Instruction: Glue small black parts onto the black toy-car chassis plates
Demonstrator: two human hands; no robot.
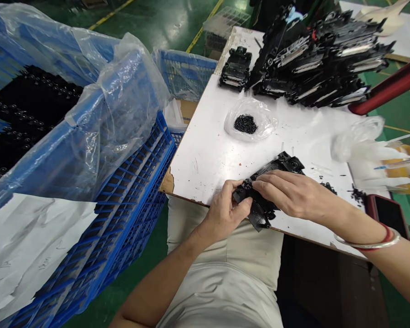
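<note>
A black plastic chassis (259, 212) lies at the near edge of the white table, tilted across it and jutting slightly over the edge. My left hand (227, 205) grips its left end, thumb and fingers closed around it. My right hand (287, 191) lies over the top of the chassis, its fingers bent together and pressing near the left end. Whatever sits under those right fingertips is hidden. Beyond the hands, a clear plastic bag (268, 123) lies opened out, holding a heap of small black parts (245, 124).
Many similar black chassis (307, 68) are piled at the table's (198, 150) far side. Blue crates (130, 200) lined with plastic stand on the left. Small black pieces (358, 195), a phone (389, 214) and white-nozzled bottles (369, 159) lie at right, near a red pole (389, 89).
</note>
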